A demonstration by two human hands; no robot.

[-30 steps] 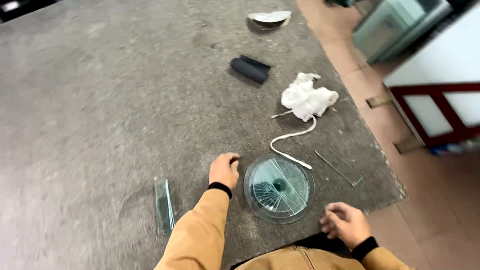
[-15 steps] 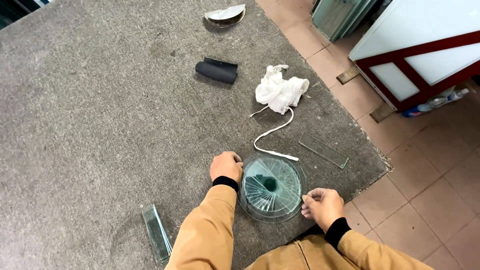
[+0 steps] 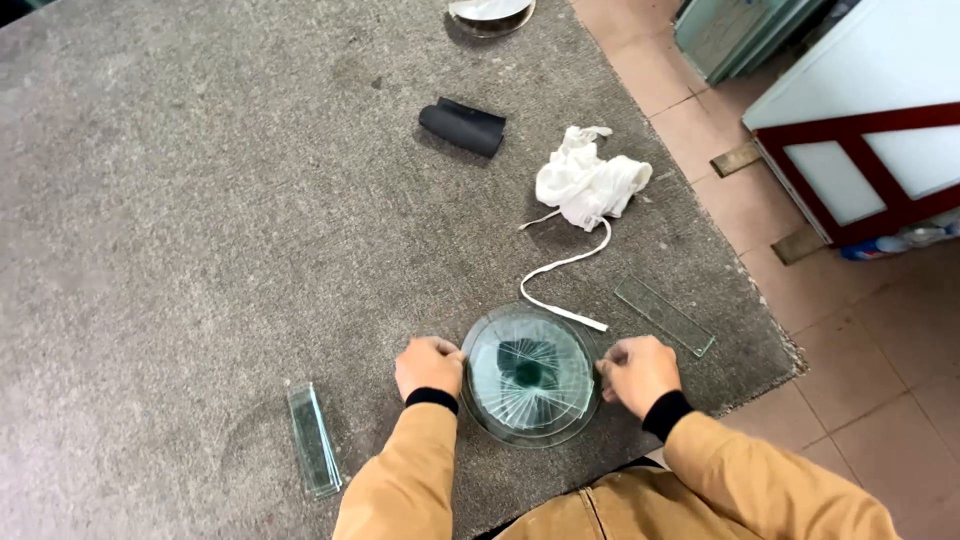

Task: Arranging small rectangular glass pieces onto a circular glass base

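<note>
a round glass dish is sitting near the front edge of a grey carpeted table, directly in front of the person. inside it, thin clear glass strips are lying fanned out like spokes around a small dark green spot at the middle; how many strips there are cannot be told. the dish is looking clear with a greenish tint at its rim, and the grey surface is showing through it.

the left hand is resting at the dish's left rim, fingers curled in and touching the edge. the right hand is sitting at the right rim in the same way, loosely fisted against the glass, so both hands are flanking the dish and bracing it between them. both arms are coming in from below in tan sleeves with dark cuffs.

just beside the right hand a flat clear glass strip is lying on the table. a stack of glass strips is lying to the left of the left arm. further out, a crumpled white cloth with a trailing white cord is lying, and beyond it a black roll and a shallow metal bowl at the far edge
</note>
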